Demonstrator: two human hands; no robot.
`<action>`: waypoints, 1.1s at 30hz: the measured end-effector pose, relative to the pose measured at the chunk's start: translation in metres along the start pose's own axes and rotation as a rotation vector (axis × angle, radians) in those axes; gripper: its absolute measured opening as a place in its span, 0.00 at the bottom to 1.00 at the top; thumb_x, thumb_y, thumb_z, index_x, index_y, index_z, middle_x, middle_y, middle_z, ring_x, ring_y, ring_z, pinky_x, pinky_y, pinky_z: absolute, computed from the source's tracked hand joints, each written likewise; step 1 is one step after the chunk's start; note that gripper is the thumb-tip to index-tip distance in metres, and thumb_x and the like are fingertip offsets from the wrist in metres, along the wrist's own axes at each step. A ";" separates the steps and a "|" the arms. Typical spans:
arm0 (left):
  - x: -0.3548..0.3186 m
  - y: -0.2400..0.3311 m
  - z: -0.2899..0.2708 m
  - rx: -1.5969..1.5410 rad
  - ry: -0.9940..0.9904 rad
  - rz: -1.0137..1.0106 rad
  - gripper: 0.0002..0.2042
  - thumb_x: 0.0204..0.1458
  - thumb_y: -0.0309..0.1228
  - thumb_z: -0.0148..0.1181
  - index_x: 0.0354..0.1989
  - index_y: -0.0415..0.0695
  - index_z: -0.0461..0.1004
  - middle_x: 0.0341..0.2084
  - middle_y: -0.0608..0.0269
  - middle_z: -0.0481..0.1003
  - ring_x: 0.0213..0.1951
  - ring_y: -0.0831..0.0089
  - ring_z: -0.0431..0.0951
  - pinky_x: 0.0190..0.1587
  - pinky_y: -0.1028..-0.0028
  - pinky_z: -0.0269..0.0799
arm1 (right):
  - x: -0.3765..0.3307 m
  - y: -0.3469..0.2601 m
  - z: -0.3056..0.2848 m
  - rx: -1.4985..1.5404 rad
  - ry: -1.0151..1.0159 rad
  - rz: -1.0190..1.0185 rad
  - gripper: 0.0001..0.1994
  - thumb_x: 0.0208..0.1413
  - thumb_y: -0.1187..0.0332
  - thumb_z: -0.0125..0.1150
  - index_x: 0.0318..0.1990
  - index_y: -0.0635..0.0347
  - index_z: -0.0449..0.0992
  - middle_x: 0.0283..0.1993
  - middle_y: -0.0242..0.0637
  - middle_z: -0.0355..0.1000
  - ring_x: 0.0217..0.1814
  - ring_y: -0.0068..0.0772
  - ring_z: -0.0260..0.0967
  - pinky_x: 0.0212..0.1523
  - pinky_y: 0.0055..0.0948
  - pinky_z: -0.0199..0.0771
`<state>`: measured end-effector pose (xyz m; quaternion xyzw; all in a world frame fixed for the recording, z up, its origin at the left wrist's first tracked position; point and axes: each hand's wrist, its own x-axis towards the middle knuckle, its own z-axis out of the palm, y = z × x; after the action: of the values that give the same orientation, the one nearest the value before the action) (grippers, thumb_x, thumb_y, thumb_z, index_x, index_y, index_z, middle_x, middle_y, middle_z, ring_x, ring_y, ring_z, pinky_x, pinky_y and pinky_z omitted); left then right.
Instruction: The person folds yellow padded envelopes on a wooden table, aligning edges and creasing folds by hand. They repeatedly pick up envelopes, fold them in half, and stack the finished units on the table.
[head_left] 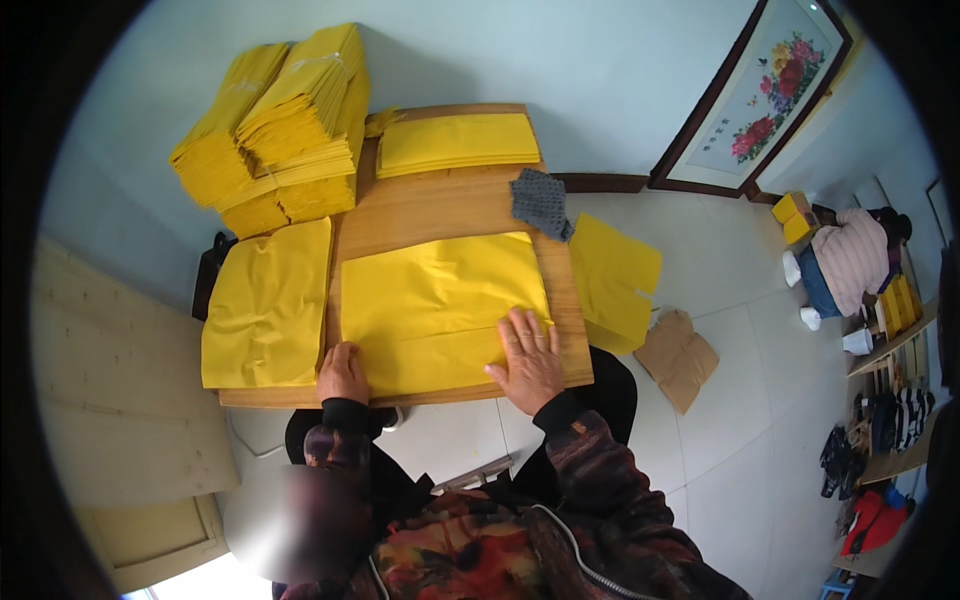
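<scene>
A yellow paper sheet (440, 290) lies on the wooden table (440, 212) in front of me, with a crease or edge running across its near part. My right hand (530, 362) rests flat on its near right corner, fingers spread. At the near left corner, the fingers of my left hand (343, 375) are curled together against the sheet's edge; their tips are partly hidden. To the left of that hand lies another wrinkled yellow paper piece (268, 305), reaching the table's left side.
Tied bundles of yellow paper (300, 100) are piled at the back left, beside a flat yellow stack (458, 143). A grey knitted cloth (541, 203) lies at the right edge. Yellow paper (612, 275) and brown cardboard (677, 360) sit beyond it. Another person (850, 258) bends over far right.
</scene>
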<state>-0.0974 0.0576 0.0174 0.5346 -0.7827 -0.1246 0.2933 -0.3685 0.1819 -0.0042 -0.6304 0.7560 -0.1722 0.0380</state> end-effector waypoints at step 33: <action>-0.023 0.004 0.026 0.239 -0.418 0.248 0.40 0.52 0.51 0.58 0.70 0.44 0.52 0.72 0.59 0.48 0.73 0.62 0.46 0.72 0.59 0.39 | -0.002 0.011 -0.003 -0.139 -0.083 0.073 0.43 0.55 0.45 0.58 0.71 0.59 0.49 0.76 0.50 0.38 0.78 0.56 0.32 0.72 0.59 0.33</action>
<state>-0.1096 0.0773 -0.0089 0.4284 -0.8949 -0.1019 0.0732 -0.3796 0.1859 -0.0054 -0.6100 0.7865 -0.0916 0.0316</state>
